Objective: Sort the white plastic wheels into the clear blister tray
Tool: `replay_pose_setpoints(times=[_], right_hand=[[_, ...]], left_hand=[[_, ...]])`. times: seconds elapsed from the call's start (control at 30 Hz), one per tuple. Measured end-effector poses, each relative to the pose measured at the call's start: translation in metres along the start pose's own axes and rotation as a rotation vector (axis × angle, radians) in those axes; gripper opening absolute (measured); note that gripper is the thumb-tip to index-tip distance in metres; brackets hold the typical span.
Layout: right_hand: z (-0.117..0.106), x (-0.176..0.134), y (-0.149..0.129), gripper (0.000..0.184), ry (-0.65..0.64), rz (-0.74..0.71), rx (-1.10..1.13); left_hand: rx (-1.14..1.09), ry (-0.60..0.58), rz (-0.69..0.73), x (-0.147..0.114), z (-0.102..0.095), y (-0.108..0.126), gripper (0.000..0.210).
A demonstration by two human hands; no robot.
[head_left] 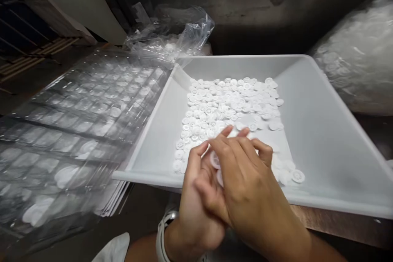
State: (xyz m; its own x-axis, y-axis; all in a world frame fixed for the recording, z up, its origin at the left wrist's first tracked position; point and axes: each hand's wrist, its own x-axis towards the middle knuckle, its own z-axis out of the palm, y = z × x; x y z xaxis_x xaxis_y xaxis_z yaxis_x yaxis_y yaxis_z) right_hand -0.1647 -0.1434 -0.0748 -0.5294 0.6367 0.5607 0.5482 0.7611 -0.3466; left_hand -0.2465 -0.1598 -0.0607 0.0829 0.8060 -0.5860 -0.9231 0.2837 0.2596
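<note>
Small round white plastic discs point(227, 100), some with spoke-like holes, lie spread over the floor of a pale grey tub point(322, 139). Above its front rim, my left hand point(196, 200) is cupped palm-up with a few of these discs in it. Over that palm, my right hand point(248, 184) is curled, its fingers bent around the same discs. Two of the held discs point(215, 160) show between the hands; any others are hidden by my fingers.
Left of the tub, clear plastic sheets with rows of pockets point(76, 114) lie stacked, some pockets holding white discs. Crumpled clear plastic point(184, 35) sits behind. A full transparent bag point(359, 53) stands at right. A brown table edge point(334, 225) shows below the tub.
</note>
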Motion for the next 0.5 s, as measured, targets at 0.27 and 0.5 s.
replay_pose_setpoints(times=[0.27,0.5], right_hand=[[-0.044,0.011,0.074,0.047,-0.208,0.017,-0.047],[-0.012,0.006,0.151,0.02,-0.893,0.094,-0.071]], left_hand=[[-0.018,-0.008,0.113,0.005,0.007,0.017,0.048],[0.051,-0.081,0.181,0.004,0.004,0.024,0.056]])
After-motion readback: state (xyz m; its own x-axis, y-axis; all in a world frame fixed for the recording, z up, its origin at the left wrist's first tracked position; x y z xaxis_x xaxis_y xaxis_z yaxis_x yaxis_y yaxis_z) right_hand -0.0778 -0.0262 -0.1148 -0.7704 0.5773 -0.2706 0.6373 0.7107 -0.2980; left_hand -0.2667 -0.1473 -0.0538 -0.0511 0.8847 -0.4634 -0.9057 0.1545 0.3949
